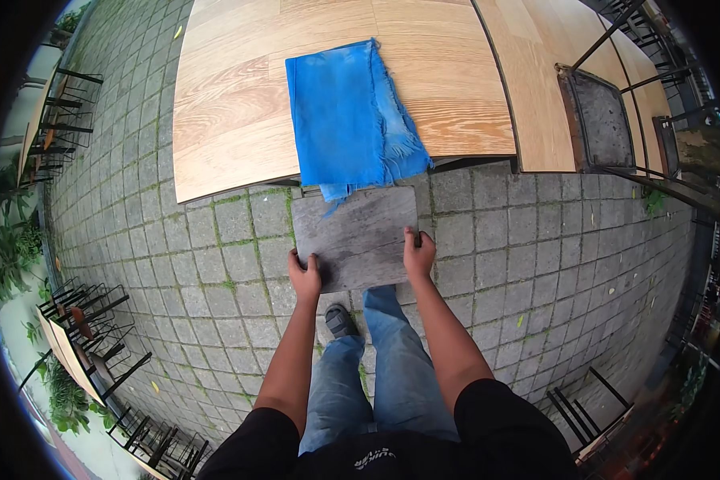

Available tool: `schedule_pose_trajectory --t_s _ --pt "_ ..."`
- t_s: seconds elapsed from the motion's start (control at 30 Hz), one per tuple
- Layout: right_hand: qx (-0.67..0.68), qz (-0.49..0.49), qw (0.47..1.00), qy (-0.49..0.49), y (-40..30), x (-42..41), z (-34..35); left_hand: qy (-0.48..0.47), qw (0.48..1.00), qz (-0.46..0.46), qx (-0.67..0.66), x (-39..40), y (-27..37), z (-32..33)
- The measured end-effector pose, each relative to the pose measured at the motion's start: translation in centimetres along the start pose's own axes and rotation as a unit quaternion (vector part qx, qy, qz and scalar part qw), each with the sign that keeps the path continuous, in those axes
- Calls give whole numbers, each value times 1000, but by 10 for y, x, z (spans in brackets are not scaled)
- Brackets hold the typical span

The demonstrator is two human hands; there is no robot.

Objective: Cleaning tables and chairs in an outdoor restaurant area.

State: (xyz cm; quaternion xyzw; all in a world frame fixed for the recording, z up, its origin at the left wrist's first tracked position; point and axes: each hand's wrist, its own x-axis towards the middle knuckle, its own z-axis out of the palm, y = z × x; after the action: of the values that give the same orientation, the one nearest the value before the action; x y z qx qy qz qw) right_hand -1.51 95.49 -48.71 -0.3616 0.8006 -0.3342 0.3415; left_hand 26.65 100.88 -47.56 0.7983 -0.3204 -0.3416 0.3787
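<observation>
A grey, flat rectangular board point(360, 240), perhaps a stool's seat, lies between my two hands in front of my legs. My left hand point(305, 273) grips its left edge near the lower corner. On the right edge, my right hand point(419, 252) has hold of it, thumb on top. Just beyond the board, a folded blue cloth point(339, 114) with frayed edges rests on the wood-patterned table point(234, 120), its near end hanging over the table's edge. What is beneath the board is hidden.
At the right, an upturned stool point(603, 120) with metal legs sits on an adjoining tabletop point(540, 102). Grey paving point(234, 270) with green growth in the joints spreads around my feet. More tables point(66, 354) with black-legged seats line the left side. Another seat point(606, 429) stands at lower right.
</observation>
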Motion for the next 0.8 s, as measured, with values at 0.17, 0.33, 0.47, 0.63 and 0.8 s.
schedule_pose_trajectory --t_s 0.17,0.33,0.47,0.63,0.8 --pt "-54 14 998 -11 -66 60 22 -126 983 14 -134 71 44 16" --pt "-151 -216 964 -42 -94 124 83 -174 980 76 -61 184 59 26" --pt "-40 -279 954 -101 -34 182 115 -180 978 107 -9 185 43 63" --pt "78 -294 939 -163 -6 260 115 -142 978 150 27 200 61 104" --pt "-255 -310 893 -203 -68 114 64 -18 950 245 194 134 73 31"
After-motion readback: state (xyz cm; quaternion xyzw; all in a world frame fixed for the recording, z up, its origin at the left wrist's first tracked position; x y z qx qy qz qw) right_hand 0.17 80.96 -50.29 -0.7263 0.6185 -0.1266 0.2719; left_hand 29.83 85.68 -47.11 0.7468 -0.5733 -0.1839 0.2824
